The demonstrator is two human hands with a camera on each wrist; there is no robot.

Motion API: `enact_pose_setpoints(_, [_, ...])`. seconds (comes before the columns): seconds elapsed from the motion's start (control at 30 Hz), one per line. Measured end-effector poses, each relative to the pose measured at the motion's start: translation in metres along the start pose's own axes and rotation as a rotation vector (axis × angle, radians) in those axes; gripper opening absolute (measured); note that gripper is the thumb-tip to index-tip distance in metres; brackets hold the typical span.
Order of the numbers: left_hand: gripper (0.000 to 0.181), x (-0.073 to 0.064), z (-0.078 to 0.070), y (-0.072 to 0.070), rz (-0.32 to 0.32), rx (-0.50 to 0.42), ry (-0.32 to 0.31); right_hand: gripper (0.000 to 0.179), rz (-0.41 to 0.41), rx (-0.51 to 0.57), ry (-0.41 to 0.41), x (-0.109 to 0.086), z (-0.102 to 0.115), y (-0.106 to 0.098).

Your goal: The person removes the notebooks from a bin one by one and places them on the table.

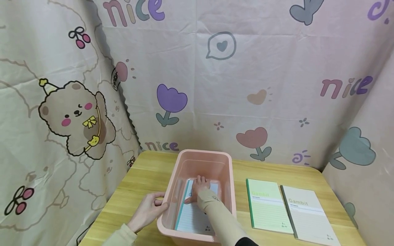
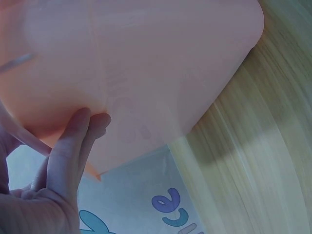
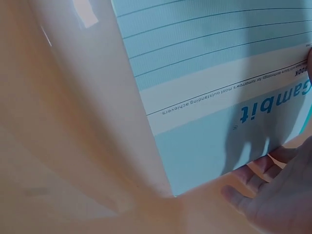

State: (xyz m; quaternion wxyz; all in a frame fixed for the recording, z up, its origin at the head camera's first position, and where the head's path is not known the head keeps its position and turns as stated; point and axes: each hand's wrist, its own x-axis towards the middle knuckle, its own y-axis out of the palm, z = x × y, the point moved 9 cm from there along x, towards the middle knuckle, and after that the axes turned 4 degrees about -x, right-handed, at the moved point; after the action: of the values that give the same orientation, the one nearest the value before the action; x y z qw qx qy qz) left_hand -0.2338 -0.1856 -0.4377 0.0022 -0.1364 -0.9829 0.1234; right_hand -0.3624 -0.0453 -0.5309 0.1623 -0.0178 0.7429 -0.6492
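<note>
A pink plastic bin (image 1: 204, 155) stands on the table, its inside visible from above. My left hand (image 1: 147, 210) grips its left rim; in the left wrist view the fingers (image 2: 68, 151) press on the outer wall. Inside the bin lies a light blue notebook (image 1: 192, 218) marked "Gambit", its spine toward the left. My right hand (image 1: 201, 191) reaches in and holds this notebook near its far end. In the right wrist view, the fingers (image 3: 253, 180) are at the notebook's end edge, some tips hidden behind it, and the thumb shows over the cover.
To the right of the bin lie a green notebook (image 1: 269, 205) and a grey-white notebook (image 1: 309, 215), side by side on the wooden table (image 1: 147, 171). A printed cloth (image 1: 197, 75) hangs behind the table and along both sides.
</note>
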Motion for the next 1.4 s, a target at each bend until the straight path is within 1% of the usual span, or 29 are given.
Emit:
enact_pose_setpoints(0.07, [0.05, 0.0, 0.0, 0.0, -0.003, 0.002, 0.001, 0.118, 0.002, -0.005, -0.004, -0.001, 0.0, -0.001])
enact_pose_setpoints(0.17, [0.05, 0.0, -0.001, 0.0, -0.003, 0.007, 0.006, 0.117, -0.018, -0.013, -0.005, 0.0, 0.0, -0.001])
enact_pose_setpoints(0.33, [0.049, 0.0, -0.002, 0.0, -0.004, 0.013, 0.015, 0.115, -0.019, -0.004, -0.014, 0.0, 0.001, 0.001])
enact_pose_setpoints(0.4, [0.049, 0.0, -0.002, 0.0, -0.008, 0.016, 0.017, 0.114, -0.019, -0.007, -0.018, 0.002, 0.001, 0.002])
enact_pose_setpoints(0.6, [0.049, 0.0, -0.001, 0.0, -0.008, 0.015, 0.017, 0.114, -0.056, -0.05, -0.033, 0.01, 0.001, 0.004])
enact_pose_setpoints(0.77, [0.049, 0.0, -0.002, -0.001, -0.018, 0.018, 0.019, 0.116, -0.065, -0.041, -0.051, 0.015, 0.002, 0.007])
enact_pose_setpoints(0.93, [0.049, 0.0, -0.002, -0.001, -0.01, 0.023, 0.019, 0.112, -0.098, -0.045, -0.062, 0.019, 0.002, 0.008])
enact_pose_setpoints(1.13, [0.05, 0.0, -0.002, 0.0, 0.0, 0.018, 0.022, 0.108, -0.146, -0.092, -0.068, 0.02, 0.002, 0.004])
enact_pose_setpoints(1.3, [0.05, 0.0, -0.002, 0.0, 0.001, 0.012, 0.019, 0.108, -0.148, -0.089, -0.083, 0.023, 0.002, 0.006])
enact_pose_setpoints(1.4, [0.05, 0.0, -0.001, 0.0, 0.003, 0.009, 0.019, 0.11, -0.144, -0.105, -0.094, 0.026, 0.002, 0.008])
